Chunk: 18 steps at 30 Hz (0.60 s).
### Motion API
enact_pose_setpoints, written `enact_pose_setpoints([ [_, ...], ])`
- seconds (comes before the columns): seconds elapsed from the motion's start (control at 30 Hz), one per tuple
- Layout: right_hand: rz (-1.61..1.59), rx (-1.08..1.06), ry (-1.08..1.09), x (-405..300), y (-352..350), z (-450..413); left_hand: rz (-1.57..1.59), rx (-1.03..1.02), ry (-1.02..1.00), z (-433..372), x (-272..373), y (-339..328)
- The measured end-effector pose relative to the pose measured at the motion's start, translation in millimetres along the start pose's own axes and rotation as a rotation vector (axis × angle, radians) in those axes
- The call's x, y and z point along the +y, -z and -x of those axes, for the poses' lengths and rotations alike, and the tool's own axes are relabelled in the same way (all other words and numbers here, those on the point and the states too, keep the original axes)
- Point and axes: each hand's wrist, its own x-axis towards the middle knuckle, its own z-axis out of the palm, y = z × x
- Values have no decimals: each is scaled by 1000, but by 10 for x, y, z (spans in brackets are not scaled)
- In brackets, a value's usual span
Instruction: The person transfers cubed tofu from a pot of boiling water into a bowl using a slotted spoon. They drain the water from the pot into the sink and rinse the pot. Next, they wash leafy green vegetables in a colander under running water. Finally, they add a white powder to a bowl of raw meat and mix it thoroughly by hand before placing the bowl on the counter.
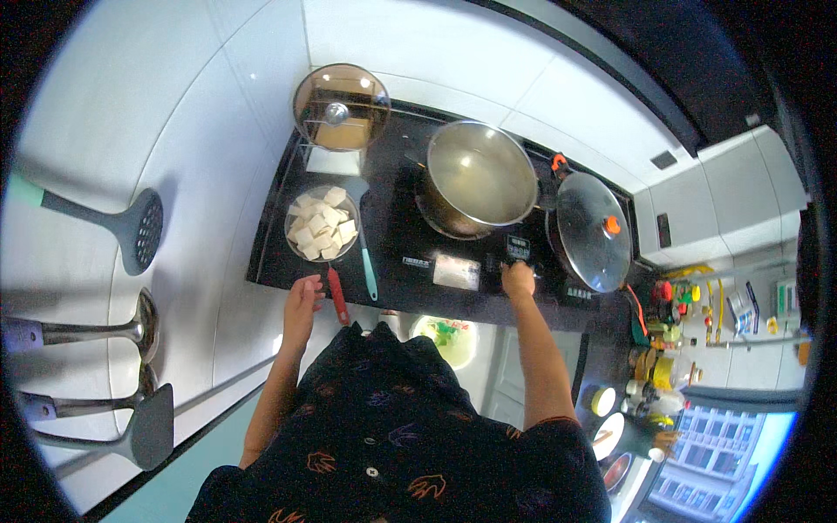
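My right hand [518, 281] is at the front controls of the black cooktop [392, 252], its fingers closed around a stove knob that they mostly cover. Behind it a wide steel pot [480, 173] stands on a burner, with pale liquid inside. My left hand [305, 295] hovers at the cooktop's front left, holding nothing, fingers slightly curled and apart. Just right of it lies a red handle [337, 297]; what it belongs to is unclear. Beyond sits a bowl [288, 225] heaped with white tofu cubes [322, 225]. A grey spatula with a turquoise handle [368, 268] lies beside the bowl.
A lidded pan [592, 229] with an orange knob stands on the right. A glass lid [340, 108] leans in a rack at the back left. Utensils, including a slotted turner [145, 229], hang on the left wall. Below the counter edge is a basin [446, 340] holding greens.
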Motion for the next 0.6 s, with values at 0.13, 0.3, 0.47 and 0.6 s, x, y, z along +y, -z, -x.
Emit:
enact_pose_setpoints([
  [0.13, -42, 5, -58, 84, -114, 135, -8, -41, 21, 31, 106, -37],
  [0.3, -75, 1, -14, 296, -185, 443, -40, -175, 13, 18, 31, -86],
  [0.47, -100, 35, 17, 617, -348, 880, -72, -275, 12, 49, -25, -233],
  [0.6, -152, 21, -107, 947, -434, 1352, -108, -361, 17, 110, -3, -408],
])
